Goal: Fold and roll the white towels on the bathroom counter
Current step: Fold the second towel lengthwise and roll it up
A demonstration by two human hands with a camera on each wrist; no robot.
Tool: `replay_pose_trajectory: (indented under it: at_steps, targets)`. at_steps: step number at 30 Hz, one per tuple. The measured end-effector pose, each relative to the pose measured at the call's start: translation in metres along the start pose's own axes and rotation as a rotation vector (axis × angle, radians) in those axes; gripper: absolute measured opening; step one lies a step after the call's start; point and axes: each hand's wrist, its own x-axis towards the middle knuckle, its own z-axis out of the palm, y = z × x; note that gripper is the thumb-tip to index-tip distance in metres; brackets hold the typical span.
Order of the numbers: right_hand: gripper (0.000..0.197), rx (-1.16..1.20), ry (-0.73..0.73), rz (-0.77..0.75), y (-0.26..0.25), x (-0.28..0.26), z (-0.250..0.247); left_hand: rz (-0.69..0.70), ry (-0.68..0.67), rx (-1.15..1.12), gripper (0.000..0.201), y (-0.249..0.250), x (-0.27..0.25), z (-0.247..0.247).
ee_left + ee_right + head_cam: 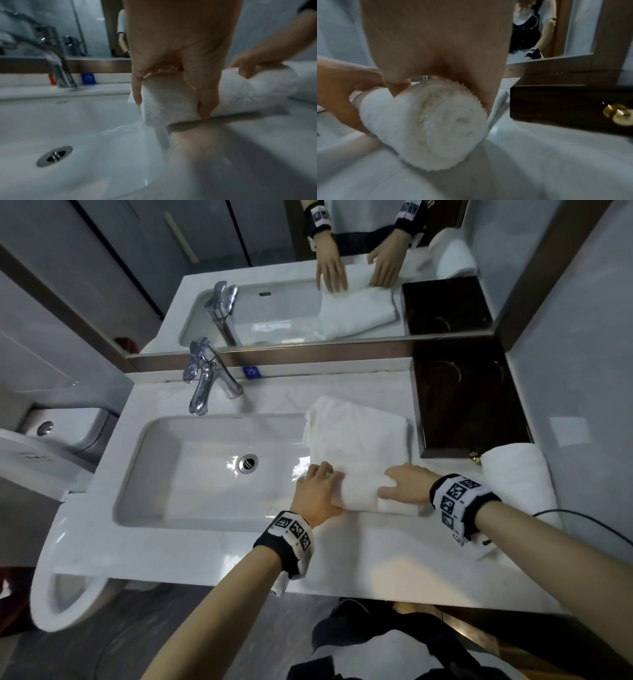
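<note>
A folded white towel [359,433] lies on the counter [359,553] to the right of the sink, and its near end is rolled into a thick roll [364,491]. My left hand [327,487] grips the left end of the roll [168,102], fingers over the far side and thumb on the near side. My right hand [400,484] holds the right end, fingers curled over the top and thumb in front. The right wrist view shows the spiral end of the roll [436,128]. The far part of the towel still lies flat.
A second rolled white towel [517,474] lies at the counter's right edge. Behind it stands a dark wooden box [466,398] with a brass catch. The sink [191,474] and chrome faucet [205,381] are to the left, a mirror [308,285] behind, and a toilet [51,446] at far left.
</note>
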Motion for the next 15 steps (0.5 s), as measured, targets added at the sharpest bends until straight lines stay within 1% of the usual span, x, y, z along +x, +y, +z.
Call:
replay_pose_trajectory:
  at_steps: [2,3,5,7,8,10,11,13,15]
  targets:
    - [0.042,0.118,0.030,0.031,0.003,0.000,0.003,-0.035,-0.043,-0.130,0.068,-0.001,0.002,-0.005]
    - [0.043,0.166,0.076,0.024,0.006,0.000,0.005,-0.050,-0.072,-0.179,0.068,-0.003,0.004,-0.009]
    - [0.042,0.216,0.202,-0.046,0.013,-0.002,0.008,-0.084,-0.117,-0.243,0.068,-0.007,0.010,-0.016]
    - [0.044,0.131,0.344,-0.154,0.019,-0.008,0.013,-0.111,-0.130,-0.276,0.063,-0.009,0.014,-0.020]
    - [0.051,0.039,0.393,-0.198,0.021,-0.011,0.015,-0.117,-0.124,-0.284,0.061,-0.010,0.016,-0.021]
    - [0.071,-0.111,0.398,-0.231,0.023,-0.018,0.020,-0.132,-0.097,-0.283,0.062,-0.011,0.020,-0.022]
    - [0.077,-0.114,0.386,-0.218,0.025,-0.019,0.023,-0.149,-0.093,-0.292,0.062,-0.012,0.021,-0.023]
    - [0.081,0.012,0.376,-0.157,0.026,-0.018,0.026,-0.190,-0.088,-0.351,0.060,-0.014,0.023,-0.024]
    - [0.084,0.264,0.438,-0.072,0.025,-0.017,0.029,-0.224,-0.056,-0.442,0.053,-0.014,0.023,-0.023]
